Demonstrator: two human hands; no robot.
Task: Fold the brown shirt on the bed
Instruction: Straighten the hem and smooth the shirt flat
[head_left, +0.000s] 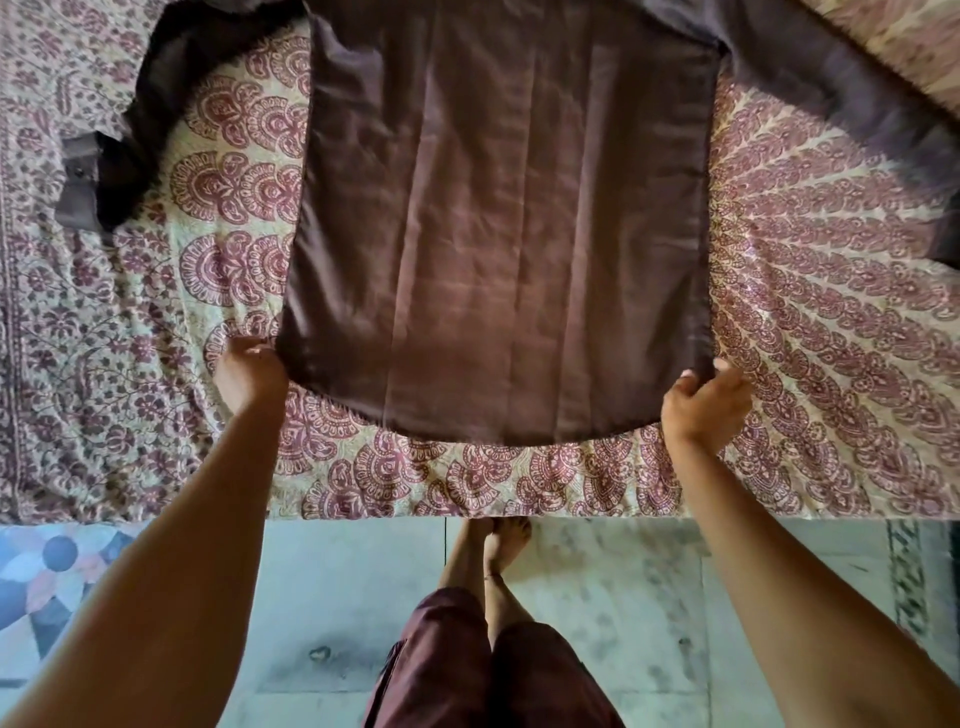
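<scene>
Head view, from the left: the left sleeve (135, 119) trails outward and toward you across the bed (104, 364), its cuff (78, 179) lying flat on the patterned cover. Your left hand (249, 376) sits at the near left corner of the brown shirt (498, 234), curled in on that corner. Its fingertips are hidden by the cloth, so I judge it a pinch rather than see one. The shirt body lies spread flat in the middle of the bed. Its long axis runs straight away from you, with the collar end out of frame at the top and the rounded hem (498, 436) nearest the bed's edge. Your right hand (706, 408) has the near right corner, thumb on top and fingers curled round, pinching the fabric. Beyond it the right sleeve (841, 88) stretches off to the right.

What the next move turns on: both hands are at the hem end, one per corner and equally near, and all the cloth lies ahead of your fingers. A fold from here would likely carry the hem away from you. Otherwise the sleeves come in first, each taken by the hand on its own side.
</scene>
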